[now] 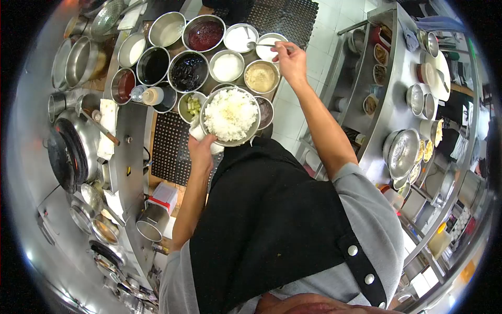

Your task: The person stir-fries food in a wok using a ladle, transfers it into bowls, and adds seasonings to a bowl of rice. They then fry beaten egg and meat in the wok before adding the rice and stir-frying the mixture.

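Observation:
My left hand (pixel 201 150) grips the rim of a metal bowl (pixel 253 131) filled with white rice (pixel 230 115), a pale cloth (pixel 197 129) bunched beside the fingers. My right hand (pixel 291 62) is closed on the handle of a small metal spoon (pixel 253 45). The spoon's head is over two tubs of white seasoning (pixel 239 36) at the back right of the group; whether it touches the contents I cannot tell. Just below that hand sits a tub of beige powder (pixel 260 77). Chopped green vegetable (pixel 194 104) fills a tub left of the rice.
Several tubs of dark sauce (pixel 189 71), red sauce (pixel 205 35) and white contents crowd the counter ahead. Squeeze bottles (pixel 152 96) stand at left. A wok (pixel 65 152) and ladle line the left side. Metal shelving with bowls (pixel 403 152) runs along the right.

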`<action>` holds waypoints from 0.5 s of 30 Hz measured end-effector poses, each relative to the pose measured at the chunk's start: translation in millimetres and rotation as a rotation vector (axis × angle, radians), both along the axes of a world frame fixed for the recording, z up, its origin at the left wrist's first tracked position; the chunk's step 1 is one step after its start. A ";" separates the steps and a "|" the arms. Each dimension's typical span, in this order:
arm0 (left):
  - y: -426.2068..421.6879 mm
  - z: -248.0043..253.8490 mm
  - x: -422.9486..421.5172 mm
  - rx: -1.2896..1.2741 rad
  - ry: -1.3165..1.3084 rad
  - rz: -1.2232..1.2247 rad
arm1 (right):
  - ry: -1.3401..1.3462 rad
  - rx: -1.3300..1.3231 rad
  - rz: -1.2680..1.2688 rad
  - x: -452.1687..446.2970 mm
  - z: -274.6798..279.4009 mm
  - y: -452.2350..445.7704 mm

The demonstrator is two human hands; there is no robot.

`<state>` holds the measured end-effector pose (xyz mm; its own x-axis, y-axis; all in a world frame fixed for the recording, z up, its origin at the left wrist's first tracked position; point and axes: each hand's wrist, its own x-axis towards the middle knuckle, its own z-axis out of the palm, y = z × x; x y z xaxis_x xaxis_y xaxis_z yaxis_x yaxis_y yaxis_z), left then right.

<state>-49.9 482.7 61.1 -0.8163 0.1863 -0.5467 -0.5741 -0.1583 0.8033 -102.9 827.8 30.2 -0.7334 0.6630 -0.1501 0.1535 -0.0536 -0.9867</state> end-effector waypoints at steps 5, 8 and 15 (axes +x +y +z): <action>-19.0 6.2 11.2 -0.008 -0.038 0.074 | -0.101 0.074 0.040 -33.4 -28.5 -9.5; -31.2 1.6 18.5 -0.034 -0.006 0.076 | -0.081 0.128 0.064 -38.5 -31.7 -13.9; -36.7 1.8 24.4 -0.043 -0.006 0.088 | -0.181 -0.068 0.033 -34.6 -27.6 -6.1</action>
